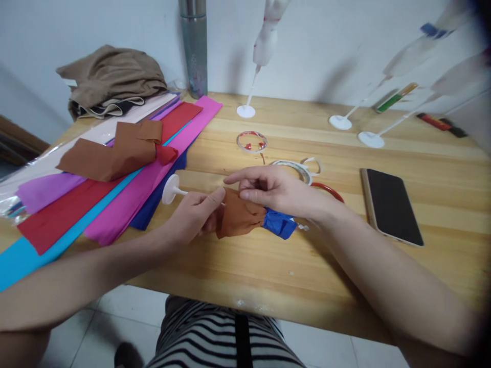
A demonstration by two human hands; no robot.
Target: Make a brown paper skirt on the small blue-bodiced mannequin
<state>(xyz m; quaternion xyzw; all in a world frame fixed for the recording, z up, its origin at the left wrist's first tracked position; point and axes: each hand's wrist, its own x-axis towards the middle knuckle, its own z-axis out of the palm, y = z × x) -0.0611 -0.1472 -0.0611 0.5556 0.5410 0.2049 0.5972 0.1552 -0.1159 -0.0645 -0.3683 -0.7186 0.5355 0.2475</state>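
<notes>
A small mannequin lies sideways above the table, its white round stand base (171, 189) pointing left. It wears a skirt of brown crepe paper (241, 214) and a gathered blue crepe paper top (279, 223). My left hand (197, 212) is closed round the stand's rod, its thumb at the skirt's hem. Over the skirt's upper side hovers my right hand (272, 189), index finger stretched out, thumb apart from it and close to the brown paper; the other fingers curl in. Whether the thumb touches the paper is unclear.
Left lie crepe paper strips (126, 204) and a brown piece (134, 148), near folded cloth (115, 76). A flask (194, 56) and mannequins (264, 46) stand behind. Tape rolls (251, 142) lie beyond my hands; a phone (393, 204) lies right.
</notes>
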